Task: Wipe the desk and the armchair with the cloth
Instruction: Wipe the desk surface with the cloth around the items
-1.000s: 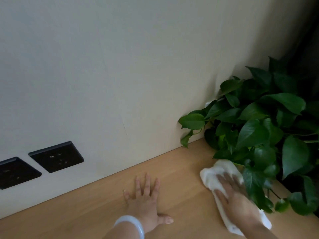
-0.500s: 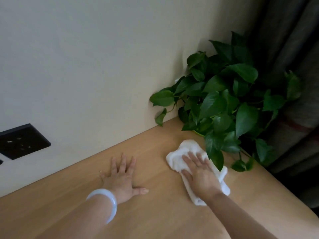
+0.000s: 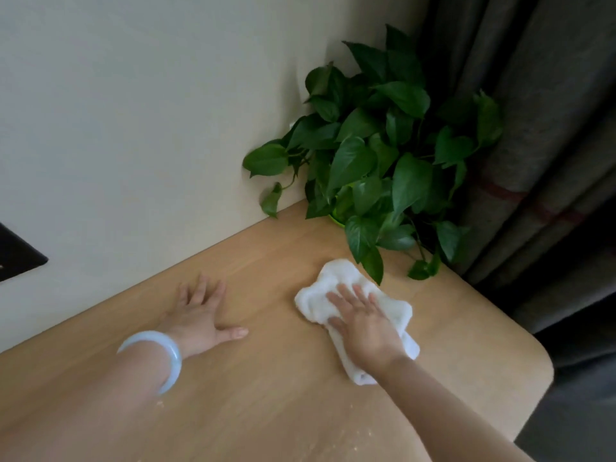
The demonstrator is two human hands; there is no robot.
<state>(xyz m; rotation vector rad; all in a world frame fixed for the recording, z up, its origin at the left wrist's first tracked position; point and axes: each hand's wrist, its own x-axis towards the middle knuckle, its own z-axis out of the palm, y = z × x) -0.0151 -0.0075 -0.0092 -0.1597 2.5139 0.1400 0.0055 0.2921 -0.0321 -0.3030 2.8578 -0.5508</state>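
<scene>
Cloth (image 3: 333, 276), white and crumpled, lay on the pale wooden desk (image 3: 283, 395) right of centre in the frame. It was pinned beneath the person's right hand (image 3: 361, 323), whose fingers were laid flat and straight across it, pressing rather than gripping. The left hand (image 3: 200, 318), fingers spread wide and holding nothing, rested palm-down on the bare wood left of the cloth and apart from it, a pale bangle (image 3: 160, 355) on the wrist. Just above the cloth, a leafy green plant (image 3: 373, 155) filled the desk's far corner, its lowest leaf hanging down to the cloth's upper right edge. Only a sliver of a green pot (image 3: 336, 221) showed under the leaves. A cream wall (image 3: 133, 111) ran behind the desk, with a dark socket plate (image 3: 16, 255) at the frame's left edge; grey curtains (image 3: 550, 128) hung at the right.
</scene>
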